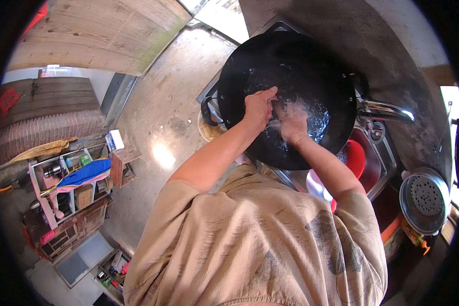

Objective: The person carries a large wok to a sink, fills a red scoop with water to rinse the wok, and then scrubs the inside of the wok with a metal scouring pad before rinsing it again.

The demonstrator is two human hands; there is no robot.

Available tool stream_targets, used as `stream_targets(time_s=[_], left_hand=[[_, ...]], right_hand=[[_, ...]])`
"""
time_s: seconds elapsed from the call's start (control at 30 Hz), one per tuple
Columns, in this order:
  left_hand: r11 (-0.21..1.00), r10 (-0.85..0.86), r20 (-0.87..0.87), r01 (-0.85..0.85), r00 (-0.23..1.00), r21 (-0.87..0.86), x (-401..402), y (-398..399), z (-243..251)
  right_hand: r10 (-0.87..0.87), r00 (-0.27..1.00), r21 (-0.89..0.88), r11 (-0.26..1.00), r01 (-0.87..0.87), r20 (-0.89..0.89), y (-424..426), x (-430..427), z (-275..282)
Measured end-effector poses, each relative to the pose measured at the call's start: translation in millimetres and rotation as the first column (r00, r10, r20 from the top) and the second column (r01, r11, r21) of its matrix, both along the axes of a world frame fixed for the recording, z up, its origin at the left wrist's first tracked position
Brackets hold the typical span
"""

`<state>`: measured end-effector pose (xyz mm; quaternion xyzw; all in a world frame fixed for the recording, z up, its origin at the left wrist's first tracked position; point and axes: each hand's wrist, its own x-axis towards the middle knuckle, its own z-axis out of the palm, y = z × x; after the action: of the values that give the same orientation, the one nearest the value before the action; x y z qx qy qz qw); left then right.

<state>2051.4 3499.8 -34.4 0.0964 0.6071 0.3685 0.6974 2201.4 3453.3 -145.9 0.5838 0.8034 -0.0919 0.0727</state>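
A large black wok point(283, 53) lies before me with water point(319, 120) splashing inside it. My left hand point(259, 105) is over the middle of the wok, its thumb pointing across the bowl and its other fingers mostly hidden. Close beside it, my right hand point(293, 120) is down in the water, blurred by spray and motion. Whether either hand grips anything is not clear. The wok has a dark loop handle point(208, 111) on its left side. A second handle point(361, 84) sits on the right, near a chrome faucet point(390, 110).
Under the wok's right side, a red basin point(355, 157) sits in a stainless steel sink point(382, 153). A metal pot with a perforated insert point(424, 195) stands farther right. A tan round vessel point(208, 130) shows below the left handle. Cluttered shelves point(70, 183) stand across the concrete floor point(179, 126).
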Motion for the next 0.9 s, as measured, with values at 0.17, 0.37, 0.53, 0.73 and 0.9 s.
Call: stream_targets(time_s=[0.17,0.37,0.53,0.73,0.9], left_hand=[[0.983,0.107,-0.214,-0.072,0.971,0.169,-42.4,0.3,7.9],[0.908,0.303,-0.153,-0.235,0.941,0.347,-110.1,1.4,56.1],[0.863,0.371,-0.402,-0.151,0.837,0.481,-183.8,-25.4,2.3],[0.907,0.316,-0.071,-0.28,0.946,0.314,-191.7,-46.7,-41.0],[0.996,-0.047,0.129,0.037,0.99,0.079,-214.9,-48.4,-45.5]], right_hand=[[-0.296,0.944,0.086,0.947,0.31,-0.145,72.2,-22.4,-21.6],[-0.168,0.685,-0.026,0.977,0.212,-0.709,82.5,-130.9,20.4],[-0.119,0.687,-0.028,0.99,0.141,-0.717,-0.9,-184.5,30.6],[0.227,0.923,-0.197,0.934,-0.297,-0.311,-24.0,-24.6,22.7],[-0.065,0.983,-0.051,0.996,0.074,0.17,48.8,76.0,29.9]])
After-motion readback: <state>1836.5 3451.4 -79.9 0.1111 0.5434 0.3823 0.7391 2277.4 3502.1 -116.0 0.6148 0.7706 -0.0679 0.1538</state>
